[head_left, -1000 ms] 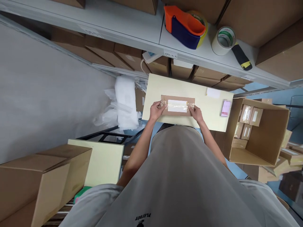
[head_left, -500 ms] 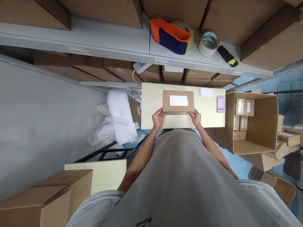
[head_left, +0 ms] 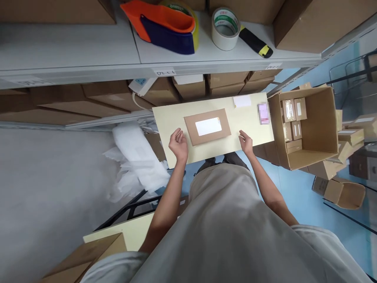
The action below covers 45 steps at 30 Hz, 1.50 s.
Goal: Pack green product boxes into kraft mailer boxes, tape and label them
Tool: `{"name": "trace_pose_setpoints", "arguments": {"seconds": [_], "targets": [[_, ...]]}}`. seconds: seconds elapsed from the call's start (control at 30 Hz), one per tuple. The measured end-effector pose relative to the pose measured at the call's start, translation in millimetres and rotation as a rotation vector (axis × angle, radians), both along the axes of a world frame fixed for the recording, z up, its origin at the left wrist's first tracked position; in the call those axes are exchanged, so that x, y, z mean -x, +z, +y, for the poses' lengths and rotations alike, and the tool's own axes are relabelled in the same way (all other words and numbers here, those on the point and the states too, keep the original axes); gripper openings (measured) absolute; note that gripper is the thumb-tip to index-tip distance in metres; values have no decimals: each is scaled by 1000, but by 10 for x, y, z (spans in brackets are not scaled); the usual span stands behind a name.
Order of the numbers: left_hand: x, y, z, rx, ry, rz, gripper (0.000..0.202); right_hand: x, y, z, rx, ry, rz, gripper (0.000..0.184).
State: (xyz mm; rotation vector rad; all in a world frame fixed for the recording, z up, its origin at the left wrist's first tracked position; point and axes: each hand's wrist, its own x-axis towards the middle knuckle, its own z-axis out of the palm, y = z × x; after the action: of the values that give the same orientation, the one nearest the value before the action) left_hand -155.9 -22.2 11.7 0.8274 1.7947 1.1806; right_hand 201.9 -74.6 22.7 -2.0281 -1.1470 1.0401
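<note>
A flat brown cardboard box (head_left: 207, 126) with a white label on top lies on a small pale-yellow table (head_left: 176, 118). My left hand (head_left: 178, 144) hovers just left of the box, fingers loosely curled, holding nothing. My right hand (head_left: 246, 142) hangs at the table's near edge to the right of the box, fingers apart and empty. Neither hand touches the box.
A white slip (head_left: 242, 101) and a pink item (head_left: 263, 112) lie on the table's right end. An open carton (head_left: 306, 157) holding several small boxes stands to the right. On the shelf above sit an orange tape dispenser (head_left: 165, 23), a tape roll (head_left: 225, 28) and a cutter (head_left: 255, 42). White plastic wrap (head_left: 132, 161) lies left.
Both hands let go of the labelled box and drew apart to its sides. The box now lies flat on the table. The view swung, shifting the shelf and the table.
</note>
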Motion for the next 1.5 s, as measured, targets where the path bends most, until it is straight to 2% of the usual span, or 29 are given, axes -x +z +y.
{"name": "trace_pose_setpoints", "arguments": {"seconds": [0.1,0.2,0.3,0.4,0.47,0.53,0.6,0.67,0.73,0.8,0.87,0.93,1.0,1.2,1.37,1.5], "targets": [[-214,201,185,-106,-11,-3,42,-210,-8,96,-38,-51,-7,64],[-584,371,299,-185,-54,-15,44,-429,-71,340,-65,-77,-16,65],[-1097,463,321,-168,-126,-42,47,-652,-205,642,-97,-70,6,63],[-1725,453,284,-92,-232,-86,49,-845,-409,944,-113,-74,36,64],[-2160,359,295,9,-316,-83,42,-937,-572,1144,-125,-95,37,66],[-2549,170,393,71,-375,-52,46,-995,-739,1341,-142,-128,20,70],[-2850,-109,592,83,-414,-9,54,-1028,-892,1527,-149,-159,-6,74],[-3051,-437,863,121,-436,51,68,-1048,-1018,1685,-134,-170,-30,76],[-3174,-751,1143,153,-381,115,69,-1063,-1116,1803,-108,-161,-47,76],[-3242,-998,1370,182,-302,144,60,-1076,-1193,1879,-89,-142,-65,74],[-3274,-1152,1509,198,-246,146,41,-1086,-1259,1924,-85,-121,-90,72],[-3288,-1226,1570,195,-210,147,21,-1094,-1323,1952,-87,-98,-123,71],[-3296,-1251,1583,188,-168,155,12,-1098,-1388,1975,-97,-71,-154,71],[-3329,-1222,1564,212,-22,116,29,-1065,-1518,2009,-132,-7,-203,70],[-3365,-1061,1565,231,13,138,26,-1020,-1513,1991,-112,-23,-178,66],[-3379,-962,1610,299,52,171,13,-1013,-1494,2012,-88,-29,-189,64]]}}
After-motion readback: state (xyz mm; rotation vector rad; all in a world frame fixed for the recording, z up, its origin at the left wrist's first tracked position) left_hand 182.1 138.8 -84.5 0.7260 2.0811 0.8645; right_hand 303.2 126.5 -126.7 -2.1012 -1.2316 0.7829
